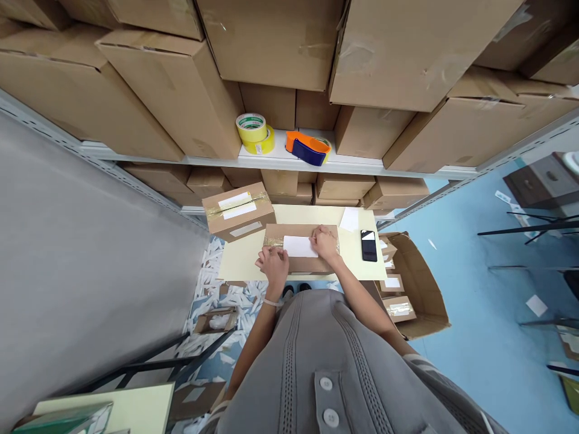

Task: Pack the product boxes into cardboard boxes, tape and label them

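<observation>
A taped cardboard box (283,231) lies on the small cream table in front of me, with a white paper label (298,246) on its top. My left hand (274,265) is at the box's near left corner, fingers curled and tips at the label's left edge. Across the label's right end, my right hand (324,243) rests with its fingers drawn together on the paper. Whether the label is stuck down under the fingertips cannot be seen. Behind to the left, a second taped box (244,217) with white labels sits tilted in view.
On the cream table (239,256) a phone (368,246) and white paper (349,219) lie at right. Tape rolls (256,134) and an orange-and-blue tape dispenser (307,148) sit on the shelf ahead. A large carton (427,301) of labelled boxes stands right; paper scraps (217,265) litter the floor.
</observation>
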`<move>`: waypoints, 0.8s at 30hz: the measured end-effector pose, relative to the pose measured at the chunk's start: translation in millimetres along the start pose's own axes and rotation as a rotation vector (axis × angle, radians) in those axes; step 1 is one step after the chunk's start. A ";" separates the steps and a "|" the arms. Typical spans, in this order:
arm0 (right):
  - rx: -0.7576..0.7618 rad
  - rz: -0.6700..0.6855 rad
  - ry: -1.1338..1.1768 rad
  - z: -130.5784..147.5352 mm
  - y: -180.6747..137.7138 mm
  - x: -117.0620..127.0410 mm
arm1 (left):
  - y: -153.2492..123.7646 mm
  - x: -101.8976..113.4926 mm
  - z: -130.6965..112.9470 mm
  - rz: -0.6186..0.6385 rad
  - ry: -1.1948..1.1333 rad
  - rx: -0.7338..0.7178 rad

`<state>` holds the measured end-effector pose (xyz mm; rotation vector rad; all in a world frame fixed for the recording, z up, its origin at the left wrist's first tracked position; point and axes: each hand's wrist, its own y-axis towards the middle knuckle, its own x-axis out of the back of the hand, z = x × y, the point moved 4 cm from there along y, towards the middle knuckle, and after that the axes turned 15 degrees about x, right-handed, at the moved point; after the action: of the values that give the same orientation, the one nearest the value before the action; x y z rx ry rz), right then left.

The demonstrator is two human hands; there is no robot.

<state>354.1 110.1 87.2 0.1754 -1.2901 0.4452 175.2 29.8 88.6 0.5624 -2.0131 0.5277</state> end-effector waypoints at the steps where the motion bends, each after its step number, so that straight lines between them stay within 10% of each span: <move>1: -0.002 0.005 -0.012 1.0 0.3 0.4 | 0.0 -0.4 -0.2 -0.002 0.007 0.001; 24: -0.032 -0.116 -0.002 -19.6 -16.7 7.2 | 7.8 1.8 9.7 0.006 0.099 -0.120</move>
<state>379.8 103.9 90.6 0.2220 -1.2813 0.3253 163.2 30.1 84.6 0.4482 -1.9382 0.4265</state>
